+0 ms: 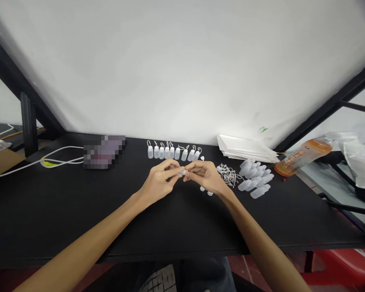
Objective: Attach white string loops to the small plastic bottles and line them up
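Observation:
Both hands meet above the middle of the black table, around one small translucent white plastic bottle [182,172]. My left hand [160,178] is closed, its thumb and fingers gripping the bottle's body. My right hand [205,175] is pinched at the bottle's other end, and its fingertips hide what is there. Behind my hands stands a row of several similar small bottles [167,153], upright, with thin white loops of cord at their tops. Small white pieces [210,193] lie partly hidden by my right hand. To its right is a tangled heap of short white cords [228,176].
More small bottles [257,174] lie grouped on the right. Behind them is a stack of white sheets [245,149]. An orange-labelled bottle [305,156] lies at the right edge. A blurred purple object [105,152] and a white cable [61,163] are at left.

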A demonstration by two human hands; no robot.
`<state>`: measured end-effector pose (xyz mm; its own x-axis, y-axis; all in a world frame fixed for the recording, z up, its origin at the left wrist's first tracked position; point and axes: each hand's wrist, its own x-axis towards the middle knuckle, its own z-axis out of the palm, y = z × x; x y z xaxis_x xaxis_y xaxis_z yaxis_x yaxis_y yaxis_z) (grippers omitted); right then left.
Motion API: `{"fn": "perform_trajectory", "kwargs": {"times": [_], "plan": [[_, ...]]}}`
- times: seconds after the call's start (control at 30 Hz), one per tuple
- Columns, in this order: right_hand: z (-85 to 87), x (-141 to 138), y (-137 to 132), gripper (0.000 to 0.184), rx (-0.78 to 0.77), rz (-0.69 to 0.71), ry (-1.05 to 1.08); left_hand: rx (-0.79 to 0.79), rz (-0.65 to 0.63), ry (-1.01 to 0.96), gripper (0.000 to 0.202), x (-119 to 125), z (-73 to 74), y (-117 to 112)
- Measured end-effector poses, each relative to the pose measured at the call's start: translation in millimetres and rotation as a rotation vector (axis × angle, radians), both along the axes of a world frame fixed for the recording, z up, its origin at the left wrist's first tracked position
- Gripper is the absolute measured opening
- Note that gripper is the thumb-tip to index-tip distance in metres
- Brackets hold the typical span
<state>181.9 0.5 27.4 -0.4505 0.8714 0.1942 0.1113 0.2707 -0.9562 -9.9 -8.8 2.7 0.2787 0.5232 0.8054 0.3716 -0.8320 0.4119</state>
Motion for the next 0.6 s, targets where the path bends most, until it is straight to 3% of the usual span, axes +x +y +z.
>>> {"fn": "perform_trajectory", "kwargs": {"times": [0.13, 0.3, 0.47, 0.6], "plan": [[3.8, -2, -2, 0.03, 0.036, -0.017, 0.0, -0.24, -0.008, -0.067, 0.014, -1, 5.5, 1], [9.2, -1, -3, 0.03, 0.054, 0.0, -0.012, -0.516, -0.098, -0.109, 0.02, -3, 12.8, 0], [12.3, 1, -4, 0.028, 0.019, 0.028, -0.036, -0.681, -0.199, -0.19, 0.025, -2, 17.0, -3], [11.3, 1, -4, 0.025, 0.015, 0.039, -0.042, -0.722, -0.195, -0.213, 0.03, -1, 16.2, -4]]}}
